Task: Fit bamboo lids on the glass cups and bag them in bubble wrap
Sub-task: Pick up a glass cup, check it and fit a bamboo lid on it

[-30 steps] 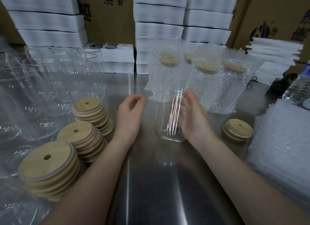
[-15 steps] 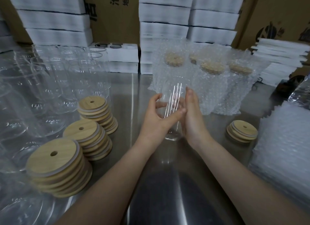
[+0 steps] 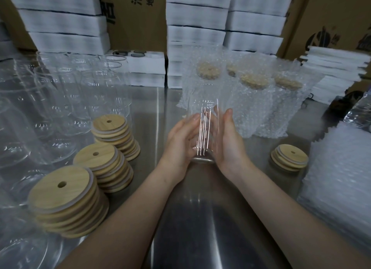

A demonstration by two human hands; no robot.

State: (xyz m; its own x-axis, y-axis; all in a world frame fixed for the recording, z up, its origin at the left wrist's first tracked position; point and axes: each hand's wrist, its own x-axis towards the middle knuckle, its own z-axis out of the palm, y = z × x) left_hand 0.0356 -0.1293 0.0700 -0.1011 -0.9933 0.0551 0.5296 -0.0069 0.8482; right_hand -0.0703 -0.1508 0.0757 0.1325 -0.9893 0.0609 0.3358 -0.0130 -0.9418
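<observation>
A clear glass cup (image 3: 203,128) stands without a lid at the middle of the steel table (image 3: 200,218). My left hand (image 3: 180,142) and my right hand (image 3: 226,140) press against its two sides, palms facing each other, fingers nearly straight. Three stacks of bamboo lids (image 3: 106,158) with a center hole stand at the left. A small lid stack (image 3: 289,158) lies at the right. Several lidded cups in bubble wrap (image 3: 253,100) stand behind the cup. A pile of bubble-wrap bags (image 3: 339,178) lies at the far right.
Many empty glass cups (image 3: 60,100) crowd the left side of the table. White foam trays (image 3: 198,27) and cardboard boxes (image 3: 136,17) are stacked along the back. Foam sheets (image 3: 337,72) are piled at the back right.
My left hand came from the left onto the cup's side. Both hands now hold it between the palms, a little farther from the lid stacks than a second ago.
</observation>
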